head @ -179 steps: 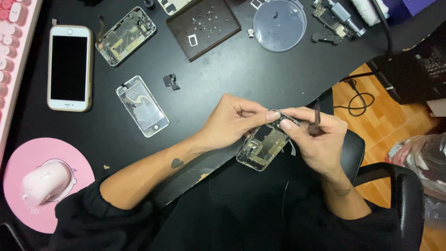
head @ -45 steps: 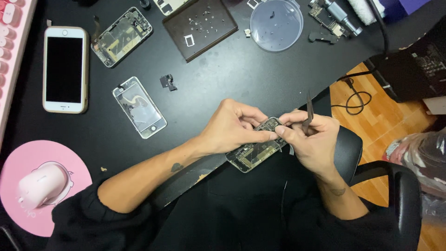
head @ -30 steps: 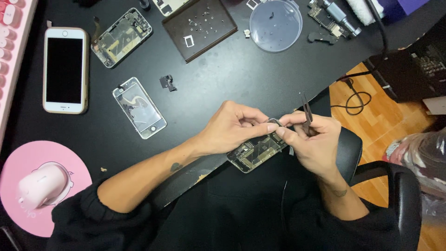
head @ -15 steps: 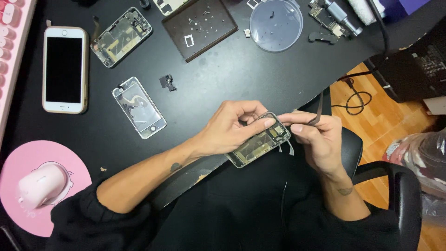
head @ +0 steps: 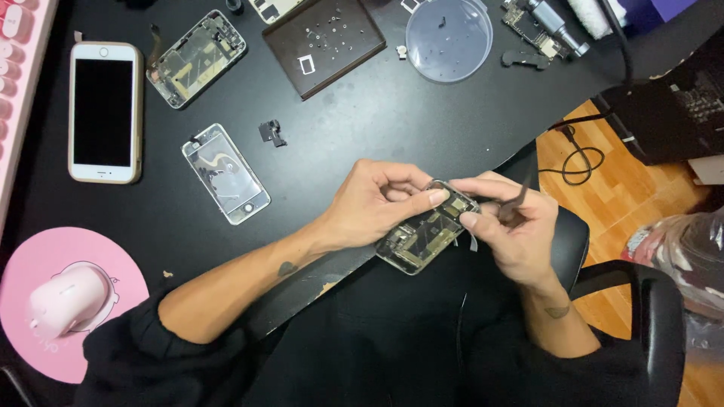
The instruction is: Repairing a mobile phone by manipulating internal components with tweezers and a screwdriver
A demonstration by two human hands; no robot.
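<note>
**Opened phone chassis held in both hands at the counter edge**

An opened phone chassis (head: 427,236), its inner parts exposed, is held just past the near edge of the black counter (head: 392,120), above the lap. The left hand (head: 377,202) is closed around the chassis's upper end, with the thumb laid across the top. The right hand (head: 509,226) is curled, its fingertips pressed to the same end, and dark tweezers (head: 519,202) are gripped in it, pointing up and away from the phone.

Farther back on the counter a clear screen frame (head: 225,173) and a small black part (head: 270,133) are seen, with a white-fronted phone (head: 104,112) at the left. A brown mat (head: 324,41) with tiny screws, a round clear dish (head: 449,38) and a second stripped chassis (head: 196,58) lie along the far side. A pink mouse (head: 66,300) is set on a pink pad.
</note>
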